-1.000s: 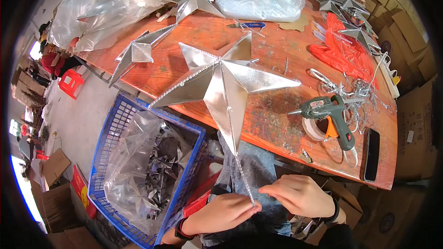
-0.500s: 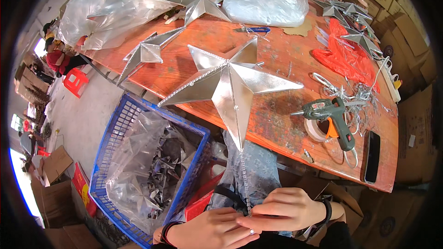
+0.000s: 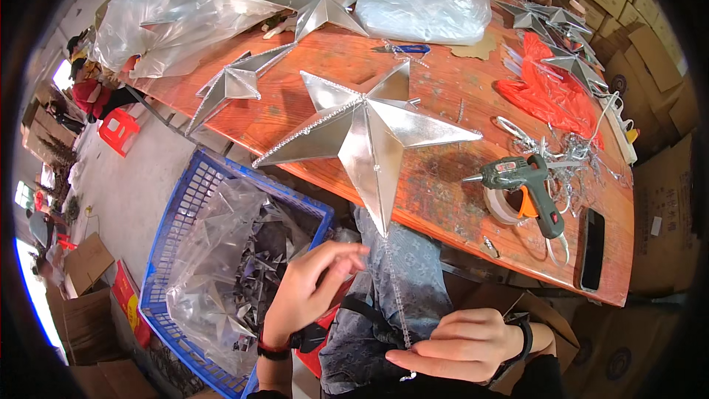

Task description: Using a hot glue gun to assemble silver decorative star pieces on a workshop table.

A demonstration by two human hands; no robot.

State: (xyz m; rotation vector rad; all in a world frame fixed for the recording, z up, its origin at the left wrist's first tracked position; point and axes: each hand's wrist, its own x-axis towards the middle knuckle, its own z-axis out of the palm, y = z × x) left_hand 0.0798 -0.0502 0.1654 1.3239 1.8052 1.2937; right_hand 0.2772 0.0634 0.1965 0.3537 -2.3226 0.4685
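Observation:
A large silver foil star (image 3: 365,125) lies on the orange table (image 3: 443,199), one point hanging over the near edge. A thin beaded silver trim strand (image 3: 395,288) runs from that point down to my right hand (image 3: 461,343), which pinches its lower end. My left hand (image 3: 310,288) is raised beside the strand with its fingers spread, holding nothing. Both hands are over my lap, below the table edge.
A green hot glue gun (image 3: 528,185) lies on a tape roll right of the star, with a black phone (image 3: 592,249) beyond it. A blue basket (image 3: 185,214) with a plastic bag of silver pieces stands at my left. More silver stars (image 3: 233,85) and red plastic (image 3: 550,96) lie on the table.
My left hand has let go and moved up and left, away from my right hand. The right hand still holds the strand, now stretched straight from the star's point.

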